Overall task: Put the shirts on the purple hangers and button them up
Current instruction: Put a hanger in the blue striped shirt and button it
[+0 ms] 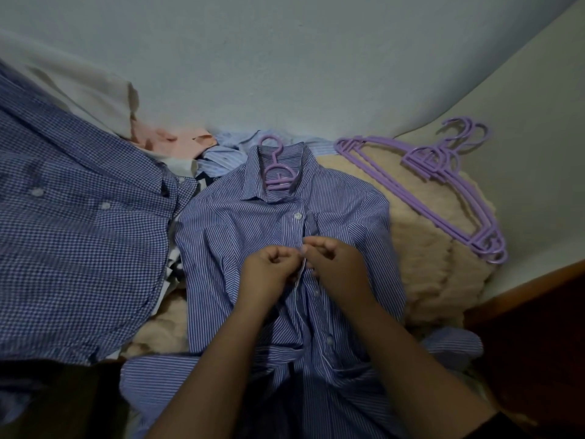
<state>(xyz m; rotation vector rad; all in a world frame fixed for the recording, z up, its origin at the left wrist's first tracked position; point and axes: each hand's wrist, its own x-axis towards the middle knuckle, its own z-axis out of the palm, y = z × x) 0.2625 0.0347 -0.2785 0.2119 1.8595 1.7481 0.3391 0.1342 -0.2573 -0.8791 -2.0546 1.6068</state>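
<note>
striped shirt (253, 223) is lying collar-away on its purple hanger (276, 175). left hand (269, 264) and right hand (332, 264) are pinching the placket together; remaining buttons are running toward the person.

two bare forearms, the right hand (335, 264) side showing a dark sleeve edge (lower corner).

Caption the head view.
Both hands pinch the placket of a blue striped shirt on a purple plastic hanger, buttoning it.
</note>
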